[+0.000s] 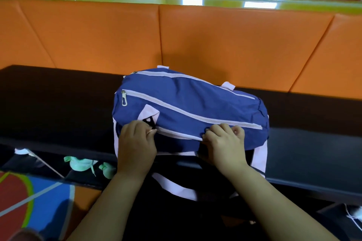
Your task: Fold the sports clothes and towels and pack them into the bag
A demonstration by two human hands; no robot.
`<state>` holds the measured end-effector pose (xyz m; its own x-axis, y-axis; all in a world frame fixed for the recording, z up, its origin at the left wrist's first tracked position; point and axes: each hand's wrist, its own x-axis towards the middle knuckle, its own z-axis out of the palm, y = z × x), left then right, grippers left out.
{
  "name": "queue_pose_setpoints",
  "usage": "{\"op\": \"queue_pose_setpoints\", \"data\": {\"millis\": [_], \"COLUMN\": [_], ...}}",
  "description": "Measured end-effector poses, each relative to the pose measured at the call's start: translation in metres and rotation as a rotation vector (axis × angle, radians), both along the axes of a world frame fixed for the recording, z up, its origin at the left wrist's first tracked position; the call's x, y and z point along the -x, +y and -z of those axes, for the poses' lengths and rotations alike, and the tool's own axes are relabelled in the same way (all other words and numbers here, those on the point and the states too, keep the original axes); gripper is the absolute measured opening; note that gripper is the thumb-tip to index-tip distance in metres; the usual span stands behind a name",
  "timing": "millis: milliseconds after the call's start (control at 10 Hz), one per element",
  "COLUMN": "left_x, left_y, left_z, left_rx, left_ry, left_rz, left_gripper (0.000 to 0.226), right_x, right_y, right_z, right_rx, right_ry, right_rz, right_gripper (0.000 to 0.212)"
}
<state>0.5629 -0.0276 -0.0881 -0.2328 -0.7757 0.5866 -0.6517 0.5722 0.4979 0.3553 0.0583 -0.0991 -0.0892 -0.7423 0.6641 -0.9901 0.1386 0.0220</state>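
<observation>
A blue duffel bag (186,101) with pale pink straps and white zippers lies on a black bench (58,103) in front of me. My left hand (137,145) pinches the zipper pull at the left end of the bag's near zipper. My right hand (225,145) grips the bag's fabric beside the same zipper, further right. The two upper zippers look closed. No loose clothes or towels show on the bench.
Orange padded backrests (235,45) rise behind the bench, under a green ledge and a mirror. Mint green shoes (82,162) sit in the shelf below the bench at left. A pink strap (174,186) hangs over the front edge. The colourful floor shows at lower left.
</observation>
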Motion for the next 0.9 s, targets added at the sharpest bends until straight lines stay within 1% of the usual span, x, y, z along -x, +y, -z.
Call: {"op": "queue_pose_setpoints", "data": {"millis": [100,200,300,400,500,600,700,800,900], "left_x": [-0.013,-0.016,-0.016,-0.02,-0.027,-0.032,-0.033,-0.028,-0.021], "left_y": [-0.004,-0.008,-0.013,-0.012,-0.007,-0.002,0.007,0.015,0.023], "left_z": [-0.006,-0.008,-0.012,-0.013,-0.007,-0.004,-0.009,-0.02,-0.04], "left_rx": [-0.039,-0.06,-0.128,-0.14,-0.122,-0.094,-0.02,-0.002,-0.079], "left_ry": [-0.024,-0.07,-0.068,-0.089,-0.187,-0.219,-0.269,-0.301,-0.367], "left_rz": [-0.012,-0.016,-0.032,0.0,0.061,0.092,0.128,0.153,0.169], "left_gripper": [0.016,0.023,0.024,0.025,0.027,0.03,0.027,0.023,0.019], "right_x": [-0.003,-0.001,0.001,0.002,0.011,0.014,0.014,0.013,0.012], "right_y": [0.001,0.0,-0.002,-0.001,0.005,0.014,0.022,0.034,0.05], "right_z": [0.0,-0.001,-0.006,-0.011,-0.018,-0.03,-0.041,-0.053,-0.073], "right_rx": [0.008,0.0,-0.065,-0.162,-0.265,-0.406,-0.538,-0.6,-0.627], "right_ry": [0.001,0.002,-0.026,-0.069,-0.148,-0.159,-0.143,-0.229,-0.302], "right_rz": [0.008,0.021,0.042,0.024,-0.057,-0.125,-0.149,-0.135,-0.104], "right_gripper": [0.011,0.013,0.027,0.028,0.018,0.022,0.026,0.029,0.024]}}
